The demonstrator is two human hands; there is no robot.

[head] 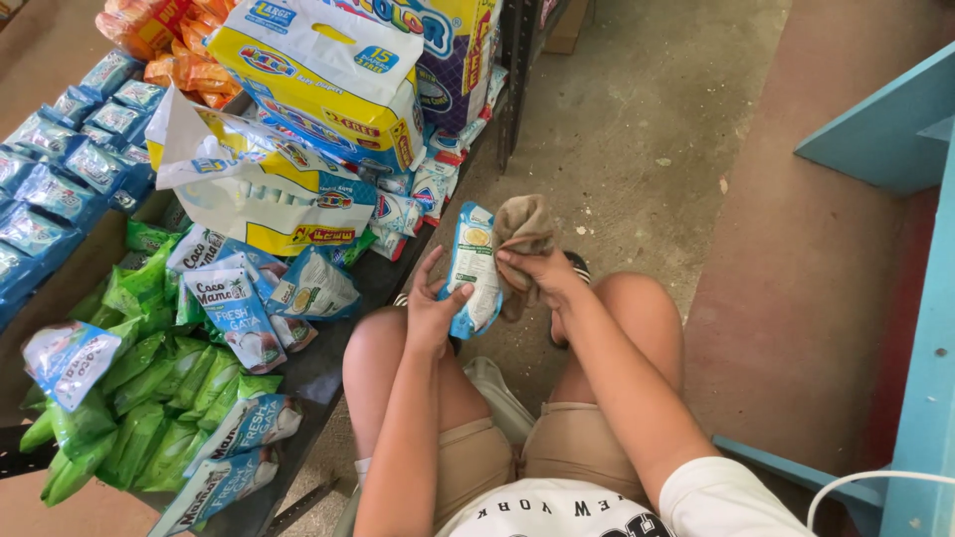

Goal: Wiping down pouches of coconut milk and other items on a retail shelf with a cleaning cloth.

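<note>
My left hand (430,306) holds a blue and white sachet (472,267) upright above my knees, thumb on its lower front. Pressed against the sachet's right edge is a crumpled brown cloth (523,231), gripped by my right hand (542,270). I am seated, bare knees apart, over the concrete floor. The nearest goods are the sachets on the low shelf just left of my left hand.
A dark low shelf (320,370) at left carries green sachets (149,398), blue and white coconut-milk packs (239,313), blue packets (60,164), orange packets (189,70) and large yellow and white bags (318,80). Turquoise wooden furniture (925,298) stands at right.
</note>
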